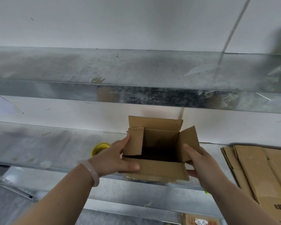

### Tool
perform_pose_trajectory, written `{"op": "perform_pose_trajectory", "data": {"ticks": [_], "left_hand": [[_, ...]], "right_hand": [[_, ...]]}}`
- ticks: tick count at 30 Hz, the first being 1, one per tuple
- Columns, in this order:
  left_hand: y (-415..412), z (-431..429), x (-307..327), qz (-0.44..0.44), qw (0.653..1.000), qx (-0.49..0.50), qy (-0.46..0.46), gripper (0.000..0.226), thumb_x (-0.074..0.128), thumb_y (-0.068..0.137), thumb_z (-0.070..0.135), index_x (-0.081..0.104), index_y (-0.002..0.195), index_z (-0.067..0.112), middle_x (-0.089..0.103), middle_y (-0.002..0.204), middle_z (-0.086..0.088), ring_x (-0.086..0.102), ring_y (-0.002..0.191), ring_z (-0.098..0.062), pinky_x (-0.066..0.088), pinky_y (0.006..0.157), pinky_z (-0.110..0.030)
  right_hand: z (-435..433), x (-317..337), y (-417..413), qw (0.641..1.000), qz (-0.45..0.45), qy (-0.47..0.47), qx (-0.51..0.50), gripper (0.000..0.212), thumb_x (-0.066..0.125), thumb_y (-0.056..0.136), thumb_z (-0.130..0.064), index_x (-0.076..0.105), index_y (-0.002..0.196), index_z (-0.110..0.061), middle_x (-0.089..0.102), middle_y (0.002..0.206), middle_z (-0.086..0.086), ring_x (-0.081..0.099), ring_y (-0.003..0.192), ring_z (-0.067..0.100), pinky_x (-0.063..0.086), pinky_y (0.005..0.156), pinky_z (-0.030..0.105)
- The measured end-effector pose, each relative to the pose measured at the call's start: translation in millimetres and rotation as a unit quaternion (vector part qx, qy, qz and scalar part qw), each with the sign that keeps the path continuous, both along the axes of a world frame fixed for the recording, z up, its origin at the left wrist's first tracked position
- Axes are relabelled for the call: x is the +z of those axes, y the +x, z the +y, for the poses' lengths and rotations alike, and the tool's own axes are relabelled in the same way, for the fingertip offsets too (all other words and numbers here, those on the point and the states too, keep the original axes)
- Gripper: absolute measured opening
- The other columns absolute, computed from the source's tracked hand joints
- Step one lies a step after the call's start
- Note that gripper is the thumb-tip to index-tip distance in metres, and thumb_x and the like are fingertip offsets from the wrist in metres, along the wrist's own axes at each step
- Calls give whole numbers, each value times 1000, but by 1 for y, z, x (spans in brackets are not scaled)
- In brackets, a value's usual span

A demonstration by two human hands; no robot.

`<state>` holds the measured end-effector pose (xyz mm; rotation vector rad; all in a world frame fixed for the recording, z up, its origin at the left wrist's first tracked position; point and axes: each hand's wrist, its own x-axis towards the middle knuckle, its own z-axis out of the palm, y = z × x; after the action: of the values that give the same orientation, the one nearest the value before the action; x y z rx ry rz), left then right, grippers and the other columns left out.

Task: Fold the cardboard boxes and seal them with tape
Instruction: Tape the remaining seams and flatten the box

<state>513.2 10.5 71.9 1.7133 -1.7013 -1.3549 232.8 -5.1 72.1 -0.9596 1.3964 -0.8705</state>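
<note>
Closest to you, below the box and a bit right, was a scrap of brown cardboard with red print [201, 220]. Then your hands: your left hand [115, 159], with the pale pink bangle [92, 171] on its wrist, was clamped on the small brown cardboard box [161, 169], thumb pressed flat on the near flap and fingers wrapped round the left flap. Your right hand [199, 163] gripped the box's right side, thumb on the right flap and fingers tucked underneath.

The box sat between your hands at the front edge of the grey metal shelf [39, 143], all four top flaps open. I couldn't tell if it was resting on the shelf or lifted.

Just left of the box, behind your left hand, a yellow tape roll [99, 147] peeked out. Right of the box lay a stack of flat brown cardboard sheets [253, 168]. Beyond the box ran a scuffed metal beam [152, 95].
</note>
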Motion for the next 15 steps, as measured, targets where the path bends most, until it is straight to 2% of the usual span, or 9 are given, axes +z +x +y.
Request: {"op": "perform_pose_trajectory", "data": {"ticks": [2, 5, 9, 11, 13, 14, 15], "left_hand": [[-10, 4, -5, -79, 996, 18, -48, 117, 82, 65, 51, 6, 152, 34, 24, 145, 13, 39, 123, -9, 42, 97, -25], [-22, 2, -5, -74, 980, 149, -110, 98, 75, 63, 65, 24, 142, 40, 44, 131, 9, 55, 105, -11, 52, 81, -27], [-37, 0, -2, -172, 957, 156, -173, 80, 70, 69, 65, 28, 131, 38, 42, 117, 8, 56, 94, -15, 50, 71, -25], [-40, 2, -2, -152, 951, 193, -188, 54, 62, 80, 58, 38, 123, 35, 49, 114, 10, 57, 93, -13, 48, 70, -22], [-37, 9, -2, -109, 938, 245, -218, 24, 51, 92, 47, 50, 112, 32, 60, 102, 12, 60, 90, -11, 48, 70, -20], [-34, 13, -2, -98, 927, 271, -239, 17, 46, 96, 41, 56, 105, 30, 64, 94, 9, 62, 86, -13, 51, 71, -23], [-30, 18, -1, -87, 918, 293, -253, 19, 42, 99, 36, 59, 98, 27, 66, 87, 4, 62, 82, -14, 55, 72, -27]], "right_hand": [[4, -2, 2, 999, 32, -27, 9, 30, 56, 96, -36, 47, 124, -30, 62, 112, -4, 62, 100, 17, 57, 74, 32], [6, -5, 1, 997, 50, -48, 17, 27, 55, 97, -33, 46, 121, -31, 60, 109, -7, 61, 96, 14, 55, 68, 26], [4, -4, -1, 997, 52, -53, 20, 22, 48, 99, -36, 43, 120, -30, 59, 105, -9, 60, 93, 10, 54, 65, 24], [5, -4, -2, 998, 30, -56, 2, 22, 43, 101, -36, 41, 123, -30, 58, 111, -4, 60, 100, 16, 55, 67, 28], [6, -6, -4, 996, 37, -77, -25, 23, 40, 102, -35, 39, 125, -30, 56, 117, -1, 60, 105, 21, 57, 69, 32], [9, -5, -4, 994, 44, -92, -40, 22, 39, 103, -34, 40, 125, -30, 55, 117, -1, 60, 104, 21, 57, 70, 34], [11, -4, -3, 992, 49, -108, -53, 21, 38, 103, -34, 41, 124, -30, 55, 116, -1, 59, 103, 21, 57, 71, 35]]}}
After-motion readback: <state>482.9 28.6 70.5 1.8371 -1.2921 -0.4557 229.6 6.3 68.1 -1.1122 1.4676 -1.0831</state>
